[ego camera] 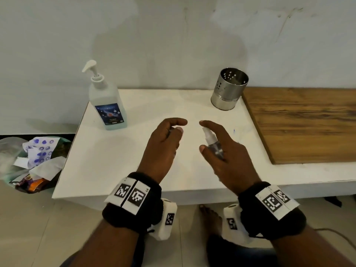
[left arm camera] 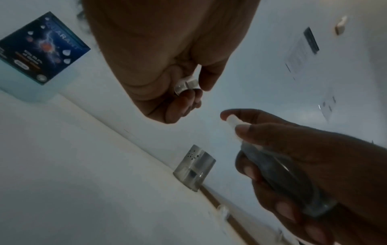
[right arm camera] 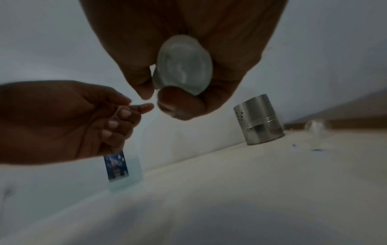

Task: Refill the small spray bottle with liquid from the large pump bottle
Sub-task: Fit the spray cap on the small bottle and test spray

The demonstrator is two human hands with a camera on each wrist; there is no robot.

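White tabletop (ego camera: 119, 166) against a plain wall, wooden board (ego camera: 300, 124) along its right edge. Large pump bottle (ego camera: 107, 105) upright near the back-left corner, pump head on, untouched. Perforated steel utensil holder (ego camera: 229, 89) near the back edge, right of centre. Right hand (ego camera: 225, 149) grips the small spray bottle (ego camera: 213, 143) above the table's middle, tilted, white nozzle toward the left hand, fingers wrapped round the clear body. Left hand (ego camera: 163, 143) just beside it, fingers curled round a small clear cap (left arm camera: 186, 85), visible in the left wrist view. Step looks like opening up: overcap off, spray head apparently on. Next move probably: park the cap, unscrew the spray head, then bring the open neck under the pump spout. Narrow neck, so spill risk.
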